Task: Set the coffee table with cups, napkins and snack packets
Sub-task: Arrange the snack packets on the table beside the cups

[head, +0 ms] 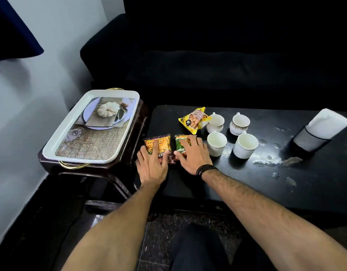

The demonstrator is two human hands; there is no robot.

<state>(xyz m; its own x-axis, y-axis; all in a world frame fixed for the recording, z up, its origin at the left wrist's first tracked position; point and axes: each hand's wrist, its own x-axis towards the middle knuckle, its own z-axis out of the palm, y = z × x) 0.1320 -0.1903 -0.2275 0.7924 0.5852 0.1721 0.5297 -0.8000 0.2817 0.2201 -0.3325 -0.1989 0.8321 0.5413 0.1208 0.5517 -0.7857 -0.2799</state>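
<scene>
My left hand [152, 165] lies flat, fingers spread, on the orange crinkled foil snack packet [158, 146]; my right hand [192, 153] lies likewise on the green foil snack packet [181, 144] beside it. Neither hand pinches; the fingers press from above. Both packets sit at the near left corner of the black glossy counter [247, 182]. I judge them light, soft and slippery, best slid flat or pinched at a sealed edge. Beyond lies a yellow puffed snack packet [194, 120], touching the nearest of four white ceramic cups [232, 133], which are fragile and best taken by the handle. At far right, white paper napkins [328, 122] stand in a black mesh holder [307, 140]. Left of the counter, a white rectangular printed tray [71, 137] rests on a dark stool [129, 153].
</scene>
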